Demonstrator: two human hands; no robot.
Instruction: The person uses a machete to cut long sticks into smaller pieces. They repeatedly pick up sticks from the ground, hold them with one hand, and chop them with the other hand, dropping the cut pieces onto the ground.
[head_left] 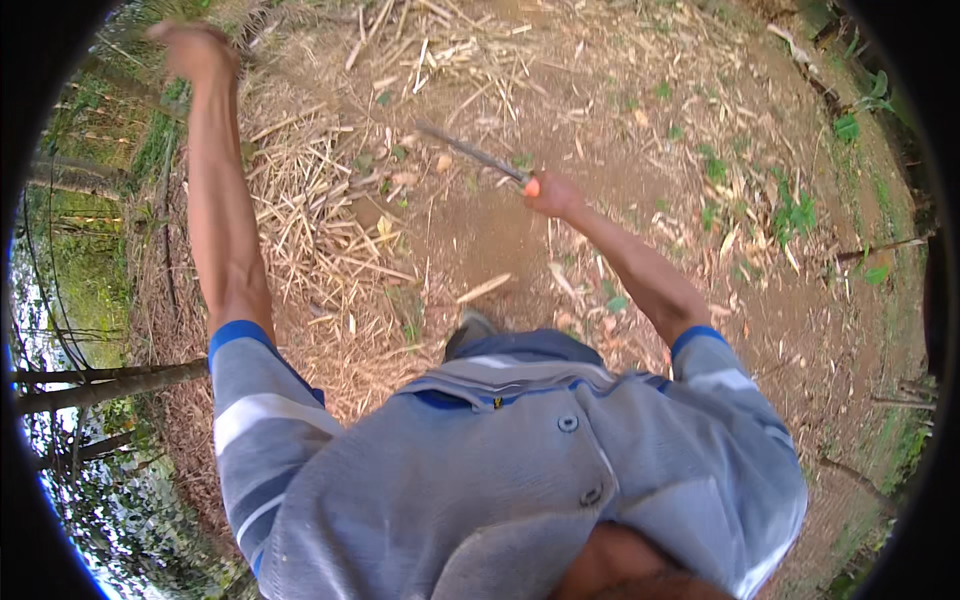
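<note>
Head view, looking down past a person's grey shirt with blue cuffs and white bands: from where I stand, both arms reach out over a patch of brown dirt. The right hand is closed around the orange handle of a knife, with the fist mostly hiding the grip. The knife's thin grey blade points up and to the left, out ahead of the person, between the 2 arms. I can't tell whether its tip touches the ground or hangs above it.

The left hand is stretched far forward at the upper left, well apart from the knife. It is blurred, so I cannot tell how far open its fingers are or whether they have hold of anything.

Just right of the left forearm lies a loose heap of dry stalks, pale and crisscrossed. More straw lies scattered at the top. Nearer the shirt, 1 pale husk rests on the dirt. Small green weeds grow off to the right, among dry bits. I can see 2 round buttons on the shirt front, and at far left a thin trunk with greenery about it.
</note>
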